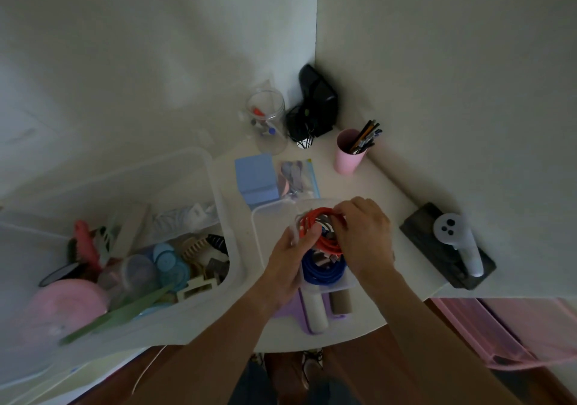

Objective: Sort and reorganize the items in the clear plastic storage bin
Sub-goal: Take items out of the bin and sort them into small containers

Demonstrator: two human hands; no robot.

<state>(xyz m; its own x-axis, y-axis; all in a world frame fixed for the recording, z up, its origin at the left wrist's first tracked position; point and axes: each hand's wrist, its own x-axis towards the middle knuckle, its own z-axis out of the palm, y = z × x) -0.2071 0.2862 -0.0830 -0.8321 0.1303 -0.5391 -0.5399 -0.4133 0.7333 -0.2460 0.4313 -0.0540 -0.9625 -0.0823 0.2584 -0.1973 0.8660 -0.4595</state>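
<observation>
A coiled red cable (321, 233) was held over a small clear tub (265, 217) near the front edge of the counter (390, 192). The left hand (292, 254) was curled round the coil's near side, and the right hand (363, 233) pinched its far side; each grip was thus grasping the cable. The step in hand was judged to be the grouping of cables in the tub, apart from the mixed items. The next move was judged to call for the coil to be kept tight, lowered beside the blue cable (323, 272) already in the tub, and let go without springing open.

The large bin (218, 192), the task's own container, stood at the counter's left edge, overhanging the front. In it were seen blue lids (168, 258), a tan hair claw (193, 245), a pink brush (84, 242), a green strip (125, 311), a pink bowl (67, 303) and white cloth (187, 214); smaller pieces could not be told apart.

Toward the back corner stood a glass jar (268, 117) holding small items, and a pink cup (349, 151) holding pens (367, 137). A blue box (256, 180) and a zip bag (296, 180) lay just behind the tub.
</observation>
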